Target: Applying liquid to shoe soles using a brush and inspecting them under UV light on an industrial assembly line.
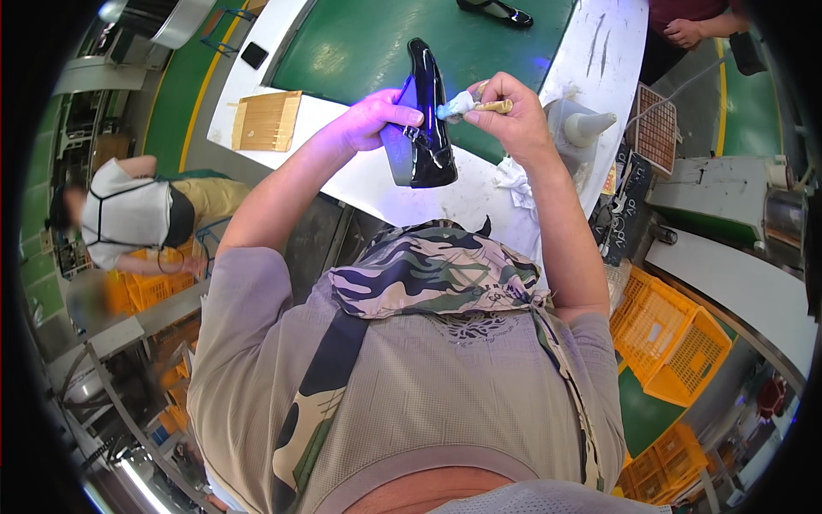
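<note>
My left hand [383, 117] grips a glossy black shoe [434, 111] by its side, thumb lying over it, with a small buckle near the hand. The shoe is held up over the table's near edge, toe pointing away from me, and a violet-blue light falls on it and on the hand. In my right hand [522, 120] is a stick with a wooden handle [495, 106], pinched together with a white cloth [461, 104]. The cloth's bluish end meets the side of the shoe or lies right beside it; I cannot tell which.
Past the white tabletop [342, 176], a second black shoe [498, 10] lies on the green surface [360, 43]. A slatted wooden piece [266, 122] and a phone [253, 56] are left; a white bottle [589, 127] and crumpled cloth [515, 182] right. Co-worker's hand [682, 32] at far right.
</note>
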Demonstrator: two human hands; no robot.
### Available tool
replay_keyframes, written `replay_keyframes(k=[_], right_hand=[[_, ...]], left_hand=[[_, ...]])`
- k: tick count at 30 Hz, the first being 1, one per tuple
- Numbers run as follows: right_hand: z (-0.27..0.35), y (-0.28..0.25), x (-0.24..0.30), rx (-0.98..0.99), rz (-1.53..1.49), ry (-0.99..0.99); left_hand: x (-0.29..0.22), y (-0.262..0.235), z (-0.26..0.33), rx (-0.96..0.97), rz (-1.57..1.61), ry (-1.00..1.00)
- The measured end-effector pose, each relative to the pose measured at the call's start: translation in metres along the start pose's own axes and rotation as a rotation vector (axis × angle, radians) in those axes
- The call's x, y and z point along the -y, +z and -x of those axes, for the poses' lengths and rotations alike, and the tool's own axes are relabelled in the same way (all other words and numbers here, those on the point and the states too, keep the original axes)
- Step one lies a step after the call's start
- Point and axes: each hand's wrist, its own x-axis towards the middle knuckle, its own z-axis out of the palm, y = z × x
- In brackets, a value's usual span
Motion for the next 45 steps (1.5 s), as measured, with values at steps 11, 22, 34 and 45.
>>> replay_keyframes(k=[11,22,34,45], right_hand=[[0.022,0.012,0.003,0.199,0.028,0.013],[0.028,0.041,-0.015,0.356,0.034,-0.081],[0.023,0.134,-0.024,0.194,-0.401,0.246],[0.019,0.269,-0.034,0.296,-0.276,0.511]], left_hand=[[0.048,0.010,0.046,-0.333,0.361,0.099],[0.112,0.022,0.104,-0.586,0.743,0.291],[0.162,-0.011,0.163,-0.449,0.905,0.718],[0.187,-0.043,0.283,-0.785,0.535,0.959]])
